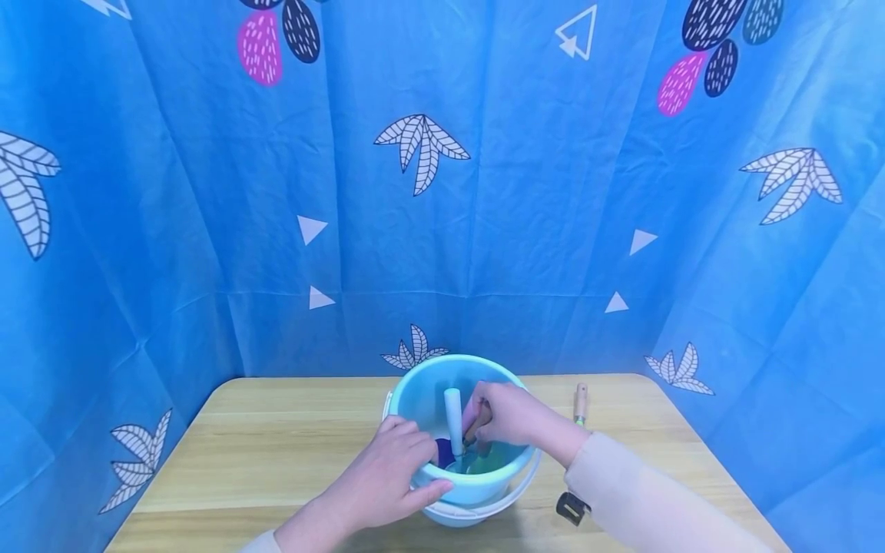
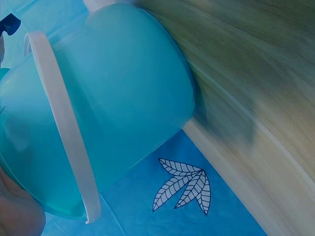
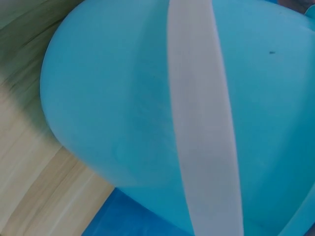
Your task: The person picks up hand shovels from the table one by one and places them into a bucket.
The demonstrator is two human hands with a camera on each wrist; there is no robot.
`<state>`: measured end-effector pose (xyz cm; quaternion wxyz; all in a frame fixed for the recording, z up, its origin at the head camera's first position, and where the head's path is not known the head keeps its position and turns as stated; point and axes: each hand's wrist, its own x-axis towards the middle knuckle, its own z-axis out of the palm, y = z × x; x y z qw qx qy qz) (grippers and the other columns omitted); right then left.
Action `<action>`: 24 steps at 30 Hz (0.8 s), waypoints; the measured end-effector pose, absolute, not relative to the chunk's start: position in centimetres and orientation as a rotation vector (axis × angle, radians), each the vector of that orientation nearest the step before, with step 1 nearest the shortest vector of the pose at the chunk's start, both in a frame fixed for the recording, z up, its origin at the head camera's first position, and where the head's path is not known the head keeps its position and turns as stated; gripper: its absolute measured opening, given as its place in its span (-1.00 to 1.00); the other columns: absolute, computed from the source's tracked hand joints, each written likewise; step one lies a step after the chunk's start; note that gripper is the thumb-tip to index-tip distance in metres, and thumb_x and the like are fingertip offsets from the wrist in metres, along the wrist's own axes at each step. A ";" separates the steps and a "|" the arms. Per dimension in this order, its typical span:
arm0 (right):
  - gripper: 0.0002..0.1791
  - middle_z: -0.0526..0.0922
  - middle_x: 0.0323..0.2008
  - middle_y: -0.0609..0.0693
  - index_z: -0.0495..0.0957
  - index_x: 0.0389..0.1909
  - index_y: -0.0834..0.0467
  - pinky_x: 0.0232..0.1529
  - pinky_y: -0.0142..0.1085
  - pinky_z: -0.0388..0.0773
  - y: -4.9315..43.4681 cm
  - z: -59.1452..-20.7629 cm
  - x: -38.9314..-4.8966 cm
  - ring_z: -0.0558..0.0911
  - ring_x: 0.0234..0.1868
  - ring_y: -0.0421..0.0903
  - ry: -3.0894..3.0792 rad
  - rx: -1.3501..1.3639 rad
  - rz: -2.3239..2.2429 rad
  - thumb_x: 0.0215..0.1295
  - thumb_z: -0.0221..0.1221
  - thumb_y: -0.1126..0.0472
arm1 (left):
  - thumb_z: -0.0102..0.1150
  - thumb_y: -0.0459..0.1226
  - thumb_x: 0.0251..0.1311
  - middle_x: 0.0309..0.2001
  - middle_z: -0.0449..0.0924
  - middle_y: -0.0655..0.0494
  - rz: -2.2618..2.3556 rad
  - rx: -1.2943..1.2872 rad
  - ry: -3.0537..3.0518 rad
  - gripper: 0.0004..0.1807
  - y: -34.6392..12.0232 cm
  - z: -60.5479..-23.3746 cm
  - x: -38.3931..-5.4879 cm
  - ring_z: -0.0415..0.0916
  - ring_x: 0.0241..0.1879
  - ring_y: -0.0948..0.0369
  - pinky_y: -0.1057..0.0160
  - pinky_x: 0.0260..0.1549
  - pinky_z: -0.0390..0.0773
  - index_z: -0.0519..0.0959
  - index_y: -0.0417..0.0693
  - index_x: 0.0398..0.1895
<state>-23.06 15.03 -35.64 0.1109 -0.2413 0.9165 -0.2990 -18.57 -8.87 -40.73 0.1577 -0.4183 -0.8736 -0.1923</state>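
A light blue bucket [image 1: 477,488] with a white carrying handle [image 1: 508,499] stands on the table. My left hand [image 1: 390,476] grips its near left rim, fingers over the edge and thumb along the outside. My right hand [image 1: 508,415] reaches down inside from the right, its curled fingers around a brownish handle [image 1: 478,422]; the rest of that tool is hidden in the bucket. Beside those fingers a pale blue handle [image 1: 452,415] stands upright. Something dark purple [image 1: 443,452] lies low inside. Both wrist views show mainly the bucket's outer wall [image 2: 128,88] and white handle [image 3: 202,118].
A tool with a wooden handle [image 1: 581,401] and a bit of green lies on the wooden table [image 1: 290,445], right of the bucket and partly behind my right arm. A black device [image 1: 572,508] is by the right sleeve. Blue patterned curtains [image 1: 442,253] surround the table.
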 end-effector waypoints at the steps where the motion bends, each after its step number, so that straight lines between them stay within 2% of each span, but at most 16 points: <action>1: -0.80 0.70 -0.41 -0.13 0.57 -0.23 0.18 -0.27 -0.28 0.63 15.0 -35.6 -23.1 0.69 -0.46 -0.16 2.687 -0.697 -0.886 0.17 0.32 0.44 | -0.06 0.27 0.38 -0.40 0.41 0.54 -0.552 -1.197 -2.502 -0.61 -8.9 -40.7 -18.6 0.33 -0.22 0.41 0.21 -0.06 0.30 0.50 0.26 -0.34; 8: -0.85 0.71 -0.45 -0.21 0.65 -0.31 0.14 -0.14 -0.14 0.57 15.0 -35.4 -23.7 0.64 -0.38 -0.18 2.688 -0.632 -0.889 0.12 0.38 0.37 | -0.06 0.27 0.38 -0.39 0.42 0.54 -0.562 -1.205 -2.518 -0.60 -8.8 -40.6 -18.5 0.34 -0.22 0.41 0.20 -0.06 0.31 0.52 0.25 -0.32; 12: -0.86 0.72 -0.46 -0.18 0.69 -0.35 0.08 -0.10 -0.08 0.53 14.9 -35.5 -24.1 0.61 -0.35 -0.18 2.721 -0.598 -0.848 0.10 0.41 0.35 | -0.07 0.27 0.38 -0.40 0.41 0.54 -0.553 -1.204 -2.523 -0.60 -8.9 -40.7 -18.6 0.33 -0.22 0.41 0.20 -0.06 0.31 0.52 0.25 -0.33; 16: -0.82 0.69 -0.45 -0.16 0.64 -0.38 0.10 -0.14 -0.09 0.53 14.9 -35.7 -24.5 0.59 -0.36 -0.15 2.761 -0.561 -0.804 0.03 0.44 0.33 | -0.07 0.27 0.38 -0.40 0.41 0.54 -0.544 -1.203 -2.519 -0.60 -8.8 -40.7 -18.5 0.33 -0.23 0.41 0.20 -0.07 0.31 0.52 0.25 -0.33; 19: -0.78 0.64 -0.48 -0.16 0.56 -0.41 0.12 -0.25 -0.15 0.51 15.0 -35.8 -24.8 0.55 -0.41 -0.13 2.807 -0.548 -0.770 -0.01 0.44 0.35 | -0.07 0.27 0.38 -0.39 0.41 0.53 -0.539 -1.201 -2.516 -0.60 -8.8 -40.8 -18.5 0.33 -0.23 0.41 0.21 -0.07 0.31 0.52 0.25 -0.33; 24: -0.82 0.47 -0.63 -0.13 0.52 -0.45 0.14 -0.41 -0.24 0.42 14.9 -36.0 -25.2 0.43 -0.55 -0.14 2.887 -0.601 -0.713 0.06 0.36 0.38 | -0.07 0.27 0.38 -0.40 0.40 0.53 -0.535 -1.196 -2.515 -0.60 -8.8 -40.8 -18.4 0.32 -0.23 0.41 0.21 -0.08 0.31 0.51 0.25 -0.34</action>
